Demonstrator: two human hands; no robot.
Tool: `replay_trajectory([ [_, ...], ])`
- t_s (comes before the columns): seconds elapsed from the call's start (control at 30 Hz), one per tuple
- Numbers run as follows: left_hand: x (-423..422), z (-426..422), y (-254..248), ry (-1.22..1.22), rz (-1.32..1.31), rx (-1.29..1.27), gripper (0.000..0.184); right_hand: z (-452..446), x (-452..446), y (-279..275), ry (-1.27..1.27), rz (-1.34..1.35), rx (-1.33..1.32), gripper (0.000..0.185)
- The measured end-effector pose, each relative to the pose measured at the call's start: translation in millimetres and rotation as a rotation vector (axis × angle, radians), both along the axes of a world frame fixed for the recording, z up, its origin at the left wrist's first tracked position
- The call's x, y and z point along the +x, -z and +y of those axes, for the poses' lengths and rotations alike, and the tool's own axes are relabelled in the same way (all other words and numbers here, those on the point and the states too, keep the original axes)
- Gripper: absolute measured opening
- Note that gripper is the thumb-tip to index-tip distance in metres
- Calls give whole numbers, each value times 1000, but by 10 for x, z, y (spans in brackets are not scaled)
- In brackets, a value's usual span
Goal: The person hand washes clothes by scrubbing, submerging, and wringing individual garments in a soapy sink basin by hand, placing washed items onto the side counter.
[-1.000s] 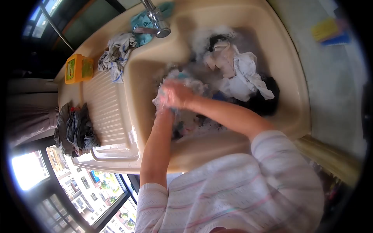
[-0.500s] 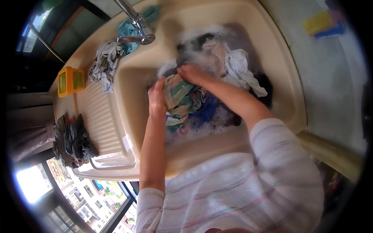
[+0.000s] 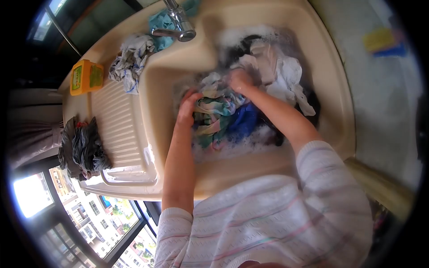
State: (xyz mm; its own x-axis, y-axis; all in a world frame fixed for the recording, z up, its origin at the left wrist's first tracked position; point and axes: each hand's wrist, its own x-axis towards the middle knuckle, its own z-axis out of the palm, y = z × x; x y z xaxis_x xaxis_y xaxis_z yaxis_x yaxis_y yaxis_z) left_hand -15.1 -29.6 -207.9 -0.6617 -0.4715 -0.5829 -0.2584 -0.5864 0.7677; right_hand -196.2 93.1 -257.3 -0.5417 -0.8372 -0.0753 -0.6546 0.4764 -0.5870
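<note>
In the soapy water of a beige sink [image 3: 154, 111] lies a wet multicoloured patterned cloth [image 3: 216, 107], bunched up in green, peach and white. My left hand [image 3: 190, 105] is closed on its left edge, fingers curled over the fabric. At the cloth's upper right end my right hand [image 3: 241, 81] is clenched on it, its fingertips partly hidden. Just below my right hand a blue cloth [image 3: 243, 120] shows in the water. White fabric [image 3: 288, 78] and a beige piece [image 3: 266, 62] float to the right, with dark cloth [image 3: 313, 105] beside them.
A chrome faucet [image 3: 181, 27] reaches over the sink's back corner. On the left ledge lie a teal cloth [image 3: 161, 22], a crumpled white-grey cloth [image 3: 132, 58] and an orange-yellow container [image 3: 86, 77]. Dark grey cloth [image 3: 85, 145] hangs near the ribbed washboard [image 3: 120, 120].
My right hand has moved right and slightly down, away from my left hand, spreading the patterned cloth. More of the blue cloth shows. The whole view has shifted a little.
</note>
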Motion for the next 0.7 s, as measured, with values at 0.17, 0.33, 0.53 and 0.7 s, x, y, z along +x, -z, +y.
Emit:
replay_trajectory([
  [0.17,37,-77,747,153,551,-136,35,-95,1348,-1151,-250,-92,-576,27],
  [0.33,-156,318,-74,-371,133,186,26,-514,688,-563,8,-208,-431,16],
  [0.53,-102,229,417,-186,777,328,28,-268,888,-746,-17,-106,-447,11],
  [0.7,-202,216,-161,-234,-79,275,42,-292,463,-275,88,-121,-389,17],
])
